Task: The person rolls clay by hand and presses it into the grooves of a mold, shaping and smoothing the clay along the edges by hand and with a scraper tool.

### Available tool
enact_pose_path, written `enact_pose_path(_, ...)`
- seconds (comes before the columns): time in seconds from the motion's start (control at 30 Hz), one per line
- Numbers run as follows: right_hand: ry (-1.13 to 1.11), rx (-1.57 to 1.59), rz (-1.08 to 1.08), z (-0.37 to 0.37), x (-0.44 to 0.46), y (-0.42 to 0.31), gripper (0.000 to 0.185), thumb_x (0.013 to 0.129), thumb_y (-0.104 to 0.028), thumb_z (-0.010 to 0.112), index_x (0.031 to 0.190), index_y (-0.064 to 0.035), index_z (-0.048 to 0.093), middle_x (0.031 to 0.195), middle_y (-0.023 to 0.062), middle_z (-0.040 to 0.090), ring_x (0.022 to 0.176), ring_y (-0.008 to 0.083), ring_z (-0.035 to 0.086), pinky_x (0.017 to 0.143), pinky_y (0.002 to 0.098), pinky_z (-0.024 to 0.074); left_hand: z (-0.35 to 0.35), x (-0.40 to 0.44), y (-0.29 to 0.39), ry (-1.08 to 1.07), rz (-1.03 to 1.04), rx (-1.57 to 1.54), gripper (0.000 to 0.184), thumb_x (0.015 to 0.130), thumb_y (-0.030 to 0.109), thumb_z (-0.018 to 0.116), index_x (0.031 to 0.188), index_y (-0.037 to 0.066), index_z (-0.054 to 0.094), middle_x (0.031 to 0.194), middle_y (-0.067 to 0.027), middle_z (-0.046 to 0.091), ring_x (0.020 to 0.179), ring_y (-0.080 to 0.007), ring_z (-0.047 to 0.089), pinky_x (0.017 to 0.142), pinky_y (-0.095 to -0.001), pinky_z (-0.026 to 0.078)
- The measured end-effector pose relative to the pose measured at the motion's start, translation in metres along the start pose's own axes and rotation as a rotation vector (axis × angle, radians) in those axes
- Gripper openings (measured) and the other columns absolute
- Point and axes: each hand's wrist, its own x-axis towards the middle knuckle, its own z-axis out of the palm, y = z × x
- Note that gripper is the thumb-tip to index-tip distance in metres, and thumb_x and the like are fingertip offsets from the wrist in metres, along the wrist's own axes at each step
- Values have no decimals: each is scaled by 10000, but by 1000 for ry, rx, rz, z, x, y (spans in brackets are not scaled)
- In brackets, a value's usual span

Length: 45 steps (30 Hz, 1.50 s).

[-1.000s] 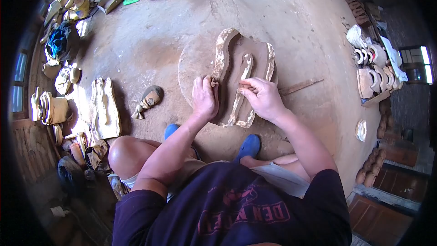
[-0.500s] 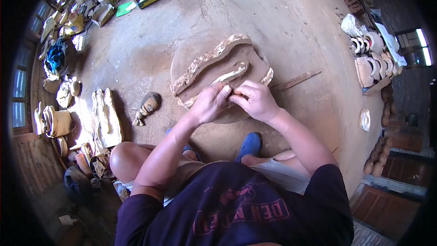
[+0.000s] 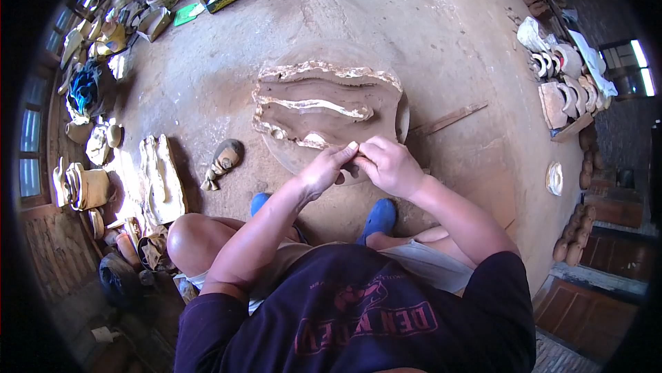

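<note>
A mould with pale, chipped rims and brown clay lining lies sideways on a round board. A pale ridge runs along its middle. At the mould's near edge, my left hand and my right hand meet at the fingertips. The fingers of both are pinched together. Something small and dark, perhaps clay, shows between them, but I cannot make out what it is or which hand holds it.
A tied cloth bundle and another pale mould lie to the left. A wooden stick is right of the board. Curved pieces stand at the far right. My blue shoes are below the board.
The mould has turned from lengthwise to sideways on the board. My hands have left its rim and ridge and come together at its near edge.
</note>
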Motion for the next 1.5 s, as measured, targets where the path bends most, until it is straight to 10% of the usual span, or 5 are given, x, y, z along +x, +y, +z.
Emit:
enact_pose_path(0.27, 57, 37, 40, -5, 18, 21, 219, 902, -118, 757, 1064, 22, 713, 885, 116, 699, 754, 205, 693, 670, 347, 547, -6, 7, -2, 204, 249, 192, 347, 1069, 351, 566, 1106, 21, 669, 903, -38, 661, 815, -146, 588, 741, -299, 475)
enact_pose_path(0.53, 72, 49, 411, 4, 71, 87, 292, 890, -197, 726, 1101, 4, 746, 1004, 187, 747, 916, 265, 735, 840, 370, 570, -131, 46, 10, 1286, 735, 757, 296, 1077, 208, 499, 1176, -70, 522, 1101, -193, 508, 1020, -279, 542, 918, -417, 446)
enact_pose_path(1.07, -31, -71, 505, 23, 50, 74, 298, 909, -286, 673, 1053, -50, 786, 1062, 206, 729, 1032, 370, 678, 951, 444, 517, -114, 80, -12, 1152, 695, 582, 513, 1018, 82, 507, 1482, -58, 338, 1385, -277, 472, 1293, -398, 501, 1110, -462, 388)
enact_pose_path(1.33, 68, 311, 872, 45, 25, 65, 388, 985, -257, 643, 1282, -11, 689, 911, 142, 763, 732, 173, 694, 741, 342, 548, -90, 66, -20, 1229, 606, 622, 601, 971, 37, 497, 1514, -68, 262, 1443, -287, 391, 1366, -421, 405, 1172, -482, 312)
enact_pose_path(1.5, 23, 831, 1077, 13, 31, 62, 636, 943, -87, 549, 1565, -68, 417, 627, 11, 555, 433, 57, 385, 396, 237, 297, -95, 56, -20, 1334, 669, 506, 583, 1044, 201, 529, 1486, -89, 283, 1454, -264, 341, 1320, -353, 448, 1109, -460, 386)
